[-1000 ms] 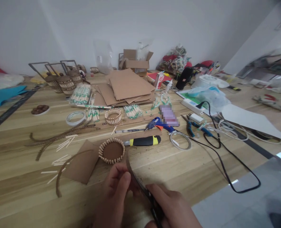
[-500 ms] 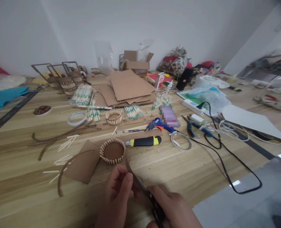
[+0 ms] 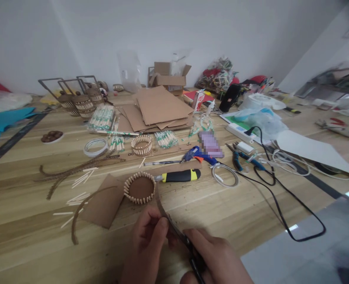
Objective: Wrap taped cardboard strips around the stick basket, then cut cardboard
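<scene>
My left hand [image 3: 151, 236] pinches a thin brown cardboard strip [image 3: 160, 203] between thumb and fingers near the table's front edge. Black-handled scissors [image 3: 193, 258] are gripped in my right hand [image 3: 216, 252], their blades pointing up and left along the strip; whether the blades are apart I cannot tell. Just beyond my left hand lies a round cardboard base ringed with short wooden sticks [image 3: 140, 189]. A yellow and black utility knife [image 3: 180, 176] rests with its blade end against that ring. A flat cardboard piece [image 3: 103, 205] and a curved brown strip [image 3: 75, 225] lie to the left.
A second stick ring [image 3: 141, 146], a blue glue gun [image 3: 193, 154] and a tape roll [image 3: 225, 176] sit farther back. Stacked cardboard sheets [image 3: 162, 106] lie behind them. At the right, blue-handled pliers [image 3: 236, 159] lie beside a looping black cable [image 3: 281, 215]. Small bucket models [image 3: 84, 104] stand back left.
My left thumb and fingers have shifted slightly down and right along the strip, and more of its upper end shows. The scissors have turned a little; the things on the table stay put.
</scene>
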{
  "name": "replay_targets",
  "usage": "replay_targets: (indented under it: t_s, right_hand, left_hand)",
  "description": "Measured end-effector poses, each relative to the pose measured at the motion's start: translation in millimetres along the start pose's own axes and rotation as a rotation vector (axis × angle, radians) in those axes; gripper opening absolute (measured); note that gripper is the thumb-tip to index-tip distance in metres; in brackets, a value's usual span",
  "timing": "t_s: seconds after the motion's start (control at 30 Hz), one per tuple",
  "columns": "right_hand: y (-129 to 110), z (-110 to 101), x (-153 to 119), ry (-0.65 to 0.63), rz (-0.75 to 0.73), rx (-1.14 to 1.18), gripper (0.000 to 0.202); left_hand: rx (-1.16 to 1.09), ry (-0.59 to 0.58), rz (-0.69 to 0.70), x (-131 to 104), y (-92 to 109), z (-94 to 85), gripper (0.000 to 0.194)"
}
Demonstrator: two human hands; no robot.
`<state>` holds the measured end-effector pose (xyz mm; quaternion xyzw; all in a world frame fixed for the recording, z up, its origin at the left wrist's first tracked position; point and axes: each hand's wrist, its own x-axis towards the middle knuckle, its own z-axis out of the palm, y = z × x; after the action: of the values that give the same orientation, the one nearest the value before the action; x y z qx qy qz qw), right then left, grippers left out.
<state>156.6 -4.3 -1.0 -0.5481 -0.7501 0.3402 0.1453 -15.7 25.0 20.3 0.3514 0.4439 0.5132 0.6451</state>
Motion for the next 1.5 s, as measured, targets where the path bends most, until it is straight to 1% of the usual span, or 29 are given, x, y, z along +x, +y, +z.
replay_targets:
  t_s: [0.07, 0.23, 0.3, 0.43, 0.53, 0.63, 0.77, 0.83, 0.97, 1.03, 1.1, 1.23, 1.33, 1.4, 1.5]
  right_hand:
    - [-0.1, -0.2, -0.1, 0.003, -0.010, 0.003, 0.042]
    - [-11.2, -14.3, -1.8, 0.005, -0.007, 0.022, 0.037]
    - [-13.4, -16.9, -1.1, 0.020, -0.002, 0.012, 0.038]
    - [-9.3, -9.8, 2.5, 0.057, -0.020, -0.060, 0.037]
    - [-5.8, -3.8, 4.1, 0.068, -0.009, -0.073, 0.042]
    - [-7.7, -6.5, 3.1, 0.050, -0.020, -0.042, 0.042]
    - [-14.4, -16.8, 1.0, 0.035, -0.027, -0.003, 0.029]
    - [-15.6, -18.8, 1.4, 0.026, -0.027, 0.010, 0.023]
    - [-12.7, -13.8, 3.1, 0.035, -0.052, 0.042, 0.020]
    - [-10.6, -9.0, 3.1, 0.063, -0.058, 0.052, 0.013]
    - [-9.2, -4.4, 2.4, 0.102, -0.062, 0.052, 0.007]
    - [-8.6, 1.1, -0.9, 0.142, -0.077, 0.046, 0.012]
    - [-10.5, -0.1, -4.0, 0.150, -0.086, 0.008, 0.011]
    - [-12.6, -3.2, -5.4, 0.144, -0.099, -0.033, 0.011]
    - [-14.2, -8.6, -5.6, 0.111, -0.102, -0.088, 0.005]
  left_hand:
    - [-0.005, 0.004, 0.000, 0.6, -1.7, -1.7, 0.043]
    - [0.022, -0.032, 0.002, 2.1, -6.6, -6.8, 0.043]
    - [0.019, -0.034, -0.010, 2.1, -7.8, -7.9, 0.043]
    - [0.011, -0.066, -0.015, 2.0, -8.1, -8.0, 0.041]
    - [0.010, -0.074, -0.006, 2.6, -6.7, -6.9, 0.041]
    - [-0.002, -0.069, -0.004, 2.5, -4.8, -5.4, 0.041]
    - [-0.006, -0.084, 0.003, 1.4, -4.6, -5.3, 0.041]
    - [-0.002, -0.089, 0.008, 2.2, -6.1, -6.5, 0.041]
    - [-0.012, -0.094, 0.007, 5.3, -10.5, -8.4, 0.040]
    - [-0.034, -0.103, 0.004, 5.2, -12.0, -7.1, 0.040]
    - [-0.063, -0.082, -0.014, 3.4, -12.2, -4.7, 0.041]
    - [-0.128, 0.010, -0.077, 0.4, -8.8, -2.7, 0.042]
    - [-0.155, -0.003, -0.086, 3.0, -4.5, -7.1, 0.043]
    - [-0.134, -0.017, -0.077, 5.7, -1.9, -10.7, 0.041]
    - [-0.101, 0.007, -0.055, 7.9, 0.4, -13.1, 0.040]
